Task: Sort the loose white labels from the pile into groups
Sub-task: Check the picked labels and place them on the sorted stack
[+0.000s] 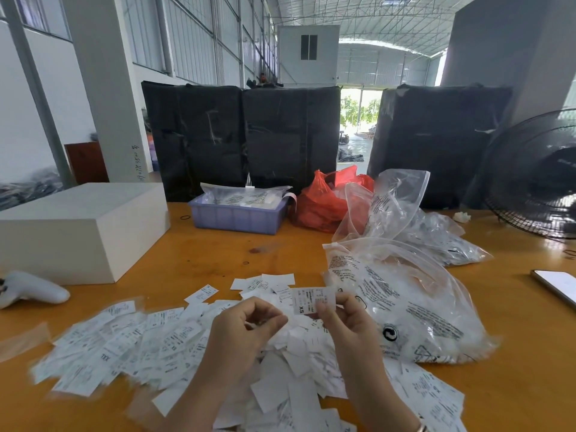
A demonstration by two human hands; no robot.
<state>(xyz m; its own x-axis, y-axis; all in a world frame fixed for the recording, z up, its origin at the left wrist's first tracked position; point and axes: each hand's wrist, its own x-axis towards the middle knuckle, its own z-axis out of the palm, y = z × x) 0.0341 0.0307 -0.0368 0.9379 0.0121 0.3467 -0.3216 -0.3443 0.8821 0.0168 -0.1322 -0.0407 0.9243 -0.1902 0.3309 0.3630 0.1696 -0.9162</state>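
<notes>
A wide pile of loose white labels [149, 341] covers the near part of the orange table [215, 251]. My right hand [346, 322] pinches one white label [311, 299] printed "XS" and holds it up above the pile. My left hand [246, 325] hovers just left of it with fingers curled, thumb meeting fingertips; nothing shows clearly between them. More labels [433, 397] lie in a spread at the near right.
A clear printed plastic bag [414, 300] of labels lies right of my hands, with more clear bags [436, 235] behind. A white box [78, 232], purple bin [237, 213], red bag [318, 204], fan [536, 176], phone [558, 286] and white controller [28, 289] ring the table.
</notes>
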